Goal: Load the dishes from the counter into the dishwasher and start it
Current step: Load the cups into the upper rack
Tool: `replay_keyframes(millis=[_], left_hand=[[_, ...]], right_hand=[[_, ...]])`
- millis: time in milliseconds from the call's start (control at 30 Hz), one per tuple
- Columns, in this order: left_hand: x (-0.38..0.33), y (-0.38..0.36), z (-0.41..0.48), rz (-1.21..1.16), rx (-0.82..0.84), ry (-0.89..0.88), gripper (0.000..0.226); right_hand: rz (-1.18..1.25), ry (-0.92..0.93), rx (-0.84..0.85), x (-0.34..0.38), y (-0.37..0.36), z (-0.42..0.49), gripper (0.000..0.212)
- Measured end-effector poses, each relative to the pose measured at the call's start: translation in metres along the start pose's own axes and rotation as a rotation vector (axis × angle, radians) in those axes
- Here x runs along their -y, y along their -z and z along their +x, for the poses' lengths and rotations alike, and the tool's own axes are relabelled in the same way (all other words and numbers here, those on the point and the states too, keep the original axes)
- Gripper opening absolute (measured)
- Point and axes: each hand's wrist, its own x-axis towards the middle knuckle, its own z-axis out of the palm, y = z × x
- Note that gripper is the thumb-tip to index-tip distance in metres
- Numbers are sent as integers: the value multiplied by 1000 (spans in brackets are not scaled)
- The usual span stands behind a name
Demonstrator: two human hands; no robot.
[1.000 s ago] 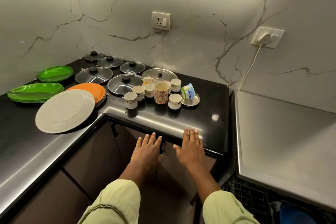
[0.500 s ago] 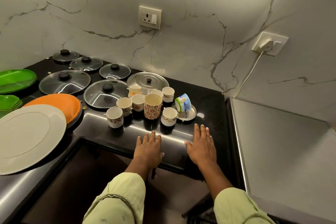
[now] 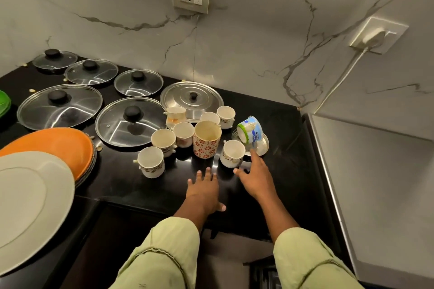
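- I see the left hand [image 3: 204, 191] flat on the black stone counter [image 3: 281, 171], fingers straight, empty.
- The right hand [image 3: 254, 177] is spread loose and empty, fingertips at the small white ceramic cup [image 3: 232, 153] and round steel saucer [image 3: 261, 146]; I can't tell if they touch.
- A tipped white-and-blue plastic tub [image 3: 250, 130] lies on that saucer.
- The red-flowered cylindrical mug [image 3: 207, 142] is just ahead of the left hand; glass pot lids [image 3: 117, 129] and the orange round plate [image 3: 54, 145] are well off to its left.

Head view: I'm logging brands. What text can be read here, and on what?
"Curd": white letters on the blue label of the tub, which lies tipped on a saucer.
The word beside it starts "Ha"; the rest is too blurred to read.
No other text shows.
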Motion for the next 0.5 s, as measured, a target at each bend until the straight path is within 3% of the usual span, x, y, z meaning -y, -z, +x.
replay_keyframes(millis=[200, 500], left_hand=[[2, -1, 5, -24, 2, 3, 110], [3, 0, 8, -11, 33, -7, 108]], right_hand=[[290, -54, -88, 11, -31, 18, 82], [360, -77, -271, 18, -49, 23, 78]])
